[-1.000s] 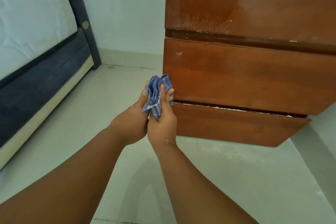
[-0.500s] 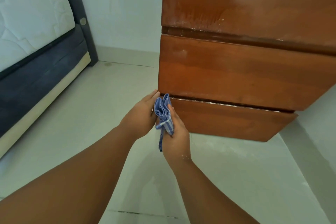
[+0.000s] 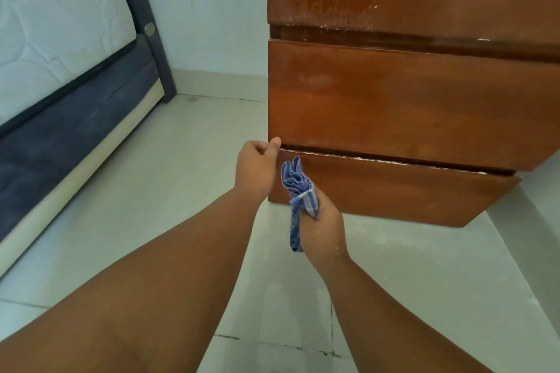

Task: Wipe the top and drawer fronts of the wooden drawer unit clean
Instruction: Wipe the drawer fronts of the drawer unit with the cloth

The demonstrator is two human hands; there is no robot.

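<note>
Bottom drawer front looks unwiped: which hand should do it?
Right hand: it holds the blue cloth right at the bottom drawer front. The left hand is bare, by the unit's corner.

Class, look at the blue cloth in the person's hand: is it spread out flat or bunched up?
Bunched up. The blue cloth is gathered into folds in the right hand, with one end hanging down below it.
</note>
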